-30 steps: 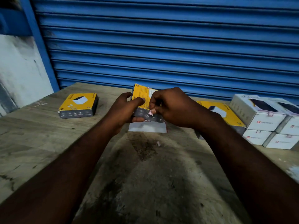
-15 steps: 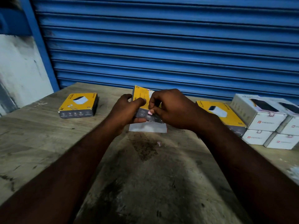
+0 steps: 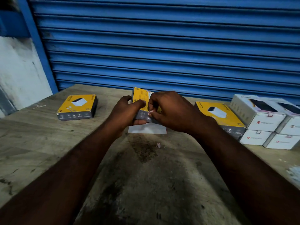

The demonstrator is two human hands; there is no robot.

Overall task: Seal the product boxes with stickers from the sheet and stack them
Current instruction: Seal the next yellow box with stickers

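I hold a yellow and grey product box (image 3: 140, 98) tilted up above the middle of the table. My left hand (image 3: 128, 111) grips its left side, thumb on the yellow face. My right hand (image 3: 170, 111) pinches a small pink-and-white sticker (image 3: 150, 112) against the box's grey edge. Under the box lies the white sticker sheet (image 3: 146, 128), partly hidden by my hands. Another yellow box (image 3: 78, 106) lies flat at the left. A third yellow box (image 3: 222, 116) sits to the right of my right wrist.
Several white boxes (image 3: 266, 122) are stacked two high at the right table edge. A loose sticker scrap (image 3: 158, 145) lies on the worn wooden table (image 3: 40, 151). A blue roller shutter (image 3: 162, 46) closes off the back; a white wall is at the left.
The box and both hands stay in nearly the same place. My right fingers have shifted slightly on the box's grey edge with the sticker.
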